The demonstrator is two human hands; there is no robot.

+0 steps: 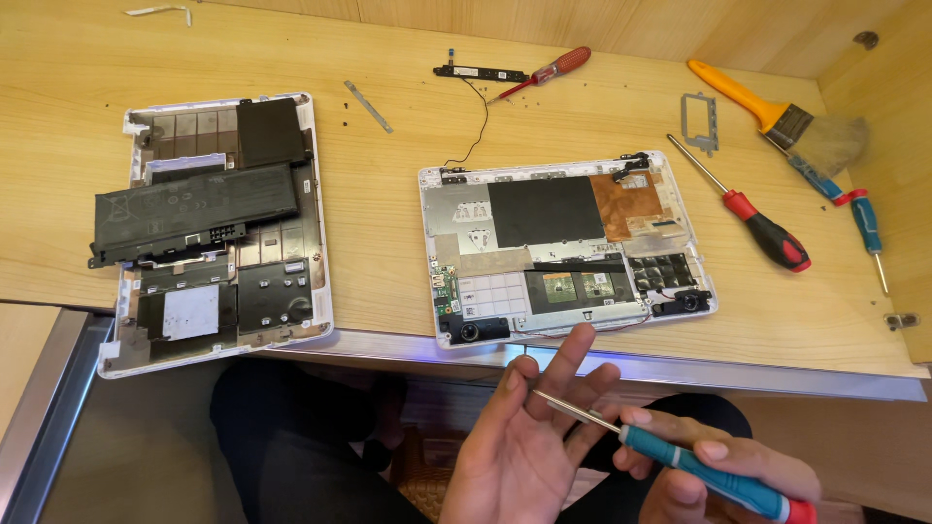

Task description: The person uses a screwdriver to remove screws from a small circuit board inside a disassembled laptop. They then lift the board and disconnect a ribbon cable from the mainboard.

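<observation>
Screwdriver [714, 474] in right hand [723, 471] grip, left hand [529, 437] spread beside shaft, before gutted laptop shell [568, 247].

A light wooden counter [388, 223] with a metal front edge [680, 374] meets a wood-panelled wall [582, 24] behind and at the right, with dark floor [126, 456] below

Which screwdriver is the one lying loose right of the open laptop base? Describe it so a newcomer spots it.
Start at the white laptop base in the middle of the wooden desk and look to its right. The red-and-black screwdriver lies there diagonally, tip toward the upper left. Unlike the blue screwdriver at the far right and the paintbrush above, it has a thick red and black handle.
</observation>
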